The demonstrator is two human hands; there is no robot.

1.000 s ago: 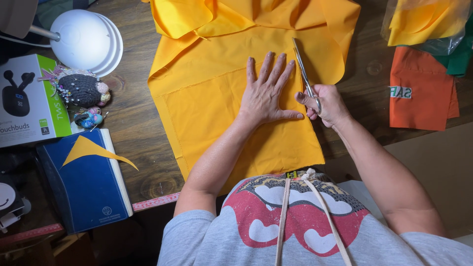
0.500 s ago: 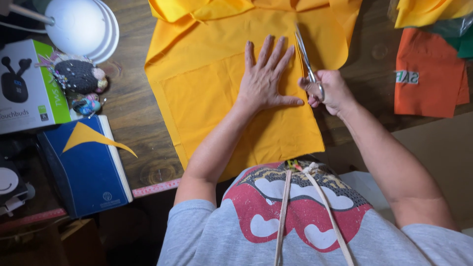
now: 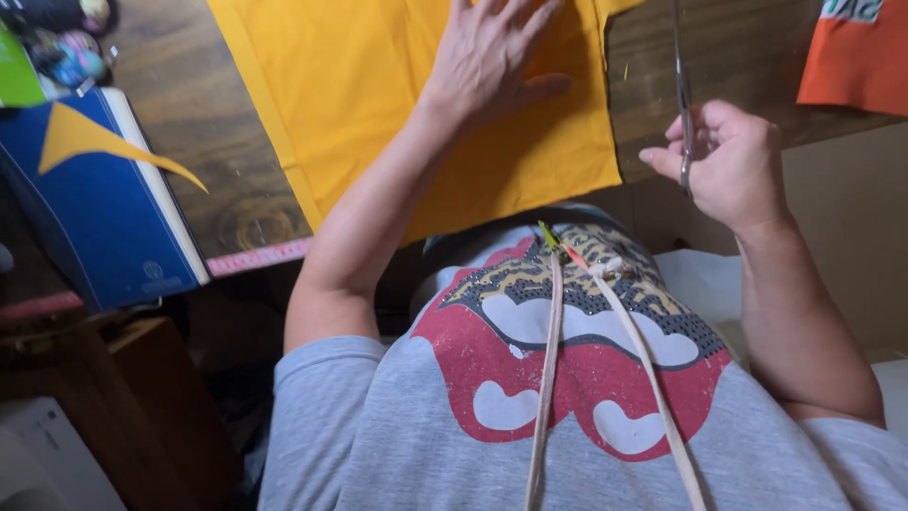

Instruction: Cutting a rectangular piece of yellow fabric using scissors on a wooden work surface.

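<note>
A sheet of yellow fabric (image 3: 378, 104) lies spread on the dark wooden table (image 3: 199, 170). My left hand (image 3: 487, 59) rests flat on it, fingers apart, near its right side. My right hand (image 3: 728, 166) is off the fabric's right edge, above the table's front edge, holding a pair of scissors (image 3: 681, 85) whose blades point away from me. The blades are not on the fabric.
A blue and yellow box (image 3: 95, 203) lies at the left of the table. An orange cloth (image 3: 856, 57) sits at the far right. A pink measuring tape (image 3: 260, 257) runs along the table's front edge. Small colourful items (image 3: 66, 47) sit at the top left.
The view has tilted down and closer. My right hand with the scissors has drawn back off the fabric toward the table's front edge. My left hand stays flat on the fabric.
</note>
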